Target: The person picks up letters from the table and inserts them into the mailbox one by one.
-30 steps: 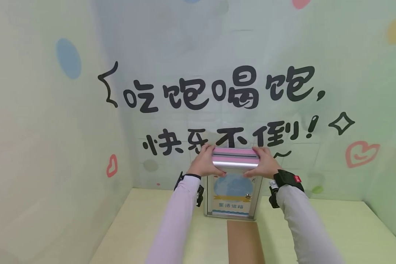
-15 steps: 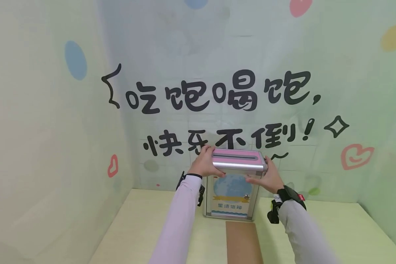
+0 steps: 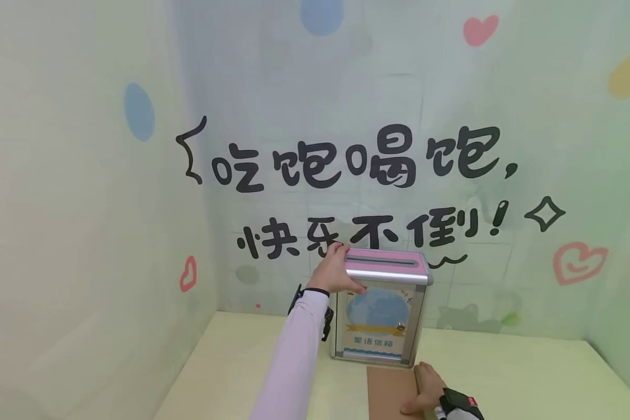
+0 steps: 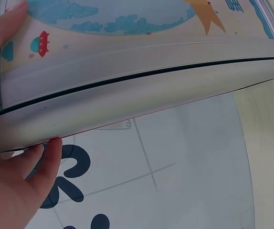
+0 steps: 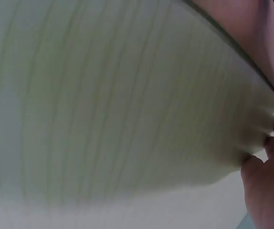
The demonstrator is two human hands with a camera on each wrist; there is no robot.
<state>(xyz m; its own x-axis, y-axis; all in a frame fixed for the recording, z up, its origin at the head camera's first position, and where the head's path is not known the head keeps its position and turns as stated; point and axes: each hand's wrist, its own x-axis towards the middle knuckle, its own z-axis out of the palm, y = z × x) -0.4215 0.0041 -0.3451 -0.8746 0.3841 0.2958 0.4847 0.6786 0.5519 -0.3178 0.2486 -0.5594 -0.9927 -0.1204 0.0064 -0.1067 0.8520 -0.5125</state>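
Observation:
An upright silver-framed box stands on the table, with a pink top, a long slot in it, a clear front panel and a small lock. My left hand grips its top left corner, thumb on the front and fingertips over the top's far edge. In the left wrist view that hand holds the silver rim. In front of the box lies a flat brown rectangular piece. My right hand holds its right edge, thumb on top and fingers curled beside it. The fingers' undersides are hidden.
The pale wooden table meets a printed back wall close behind the box. Side walls rise at left and right. Both wrists carry black straps.
My right hand has let go of the box's top right corner and come down to the brown piece's right edge. The left hand keeps its grip. The box stays in place.

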